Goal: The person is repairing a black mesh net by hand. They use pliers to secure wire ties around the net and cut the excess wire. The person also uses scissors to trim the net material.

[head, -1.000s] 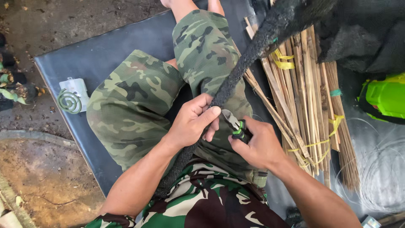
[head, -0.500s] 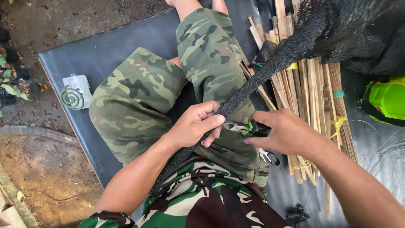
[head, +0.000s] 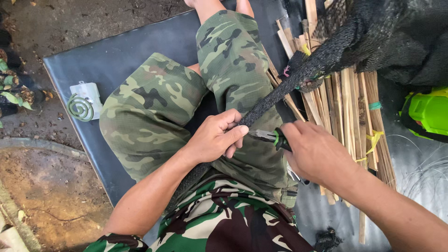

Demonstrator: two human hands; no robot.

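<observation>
Over the lap, left hand fingers clamped on netting roll, right hand gripping pliers

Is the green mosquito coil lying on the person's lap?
No, the green mosquito coil lies on the dark mat beside the person's leg, well apart from the left hand gripping the black mesh strip.

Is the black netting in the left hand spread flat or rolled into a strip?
Rolled: the black netting runs as a narrow, rope-like strip through the left hand, widening only near the bamboo slats.

Both hands closed, left hand facing right hand over the lap.
</observation>
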